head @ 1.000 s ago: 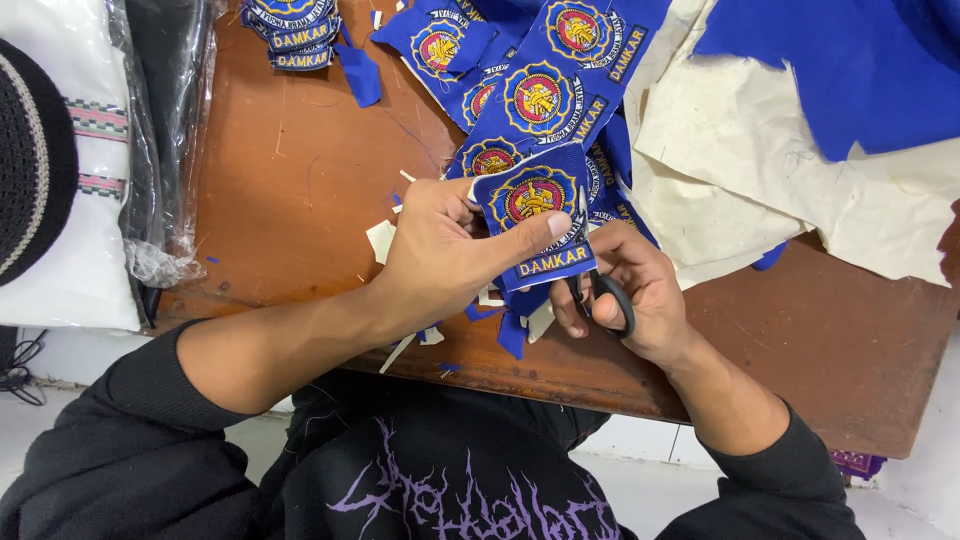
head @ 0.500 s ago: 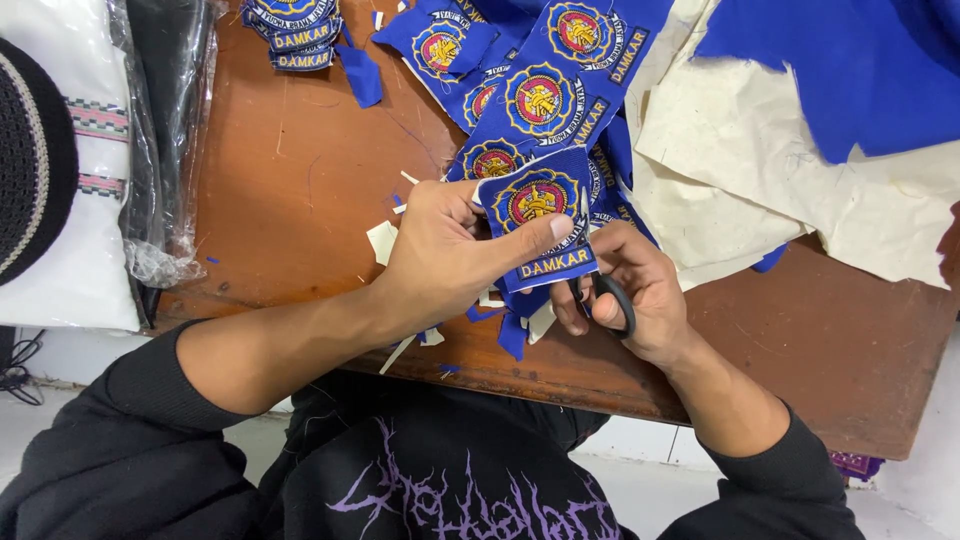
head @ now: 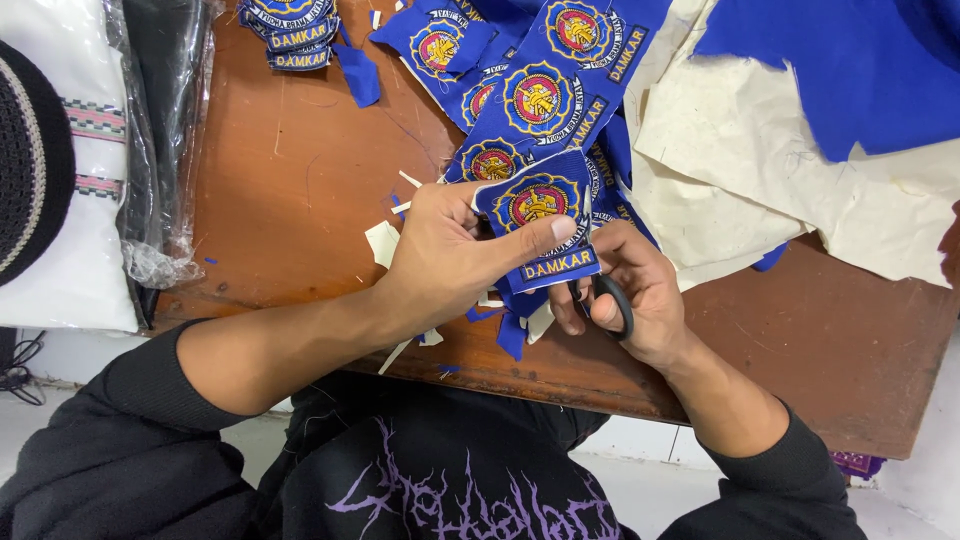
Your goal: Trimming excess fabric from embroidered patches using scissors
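Head view, looking straight down over the person's arms: the left hand (head: 440,262) pinches a blue embroidered patch (head: 538,215) between thumb and fingers, holding it up just over the near edge of the brown bench (head: 290,190). The right hand (head: 625,290) is closed through the black loops of a pair of scissors (head: 612,300), whose blades are hidden behind the patch.

That hidden blade is the worry, to my eye. The left thumb lies across the lower edge of the patch, right beside where the cut seems to run, so a snip taken blind could nick it. The patch's edge sits close to the embroidered round emblem, so a wandering cut might bite into the stitching. The patch is gripped only on one side, so it could twist as the blades close and leave a ragged edge.

Small offcuts (head: 382,243) lie near the bench edge and could slide off. More uncut patches (head: 545,95) overlap just behind, near enough to snag.
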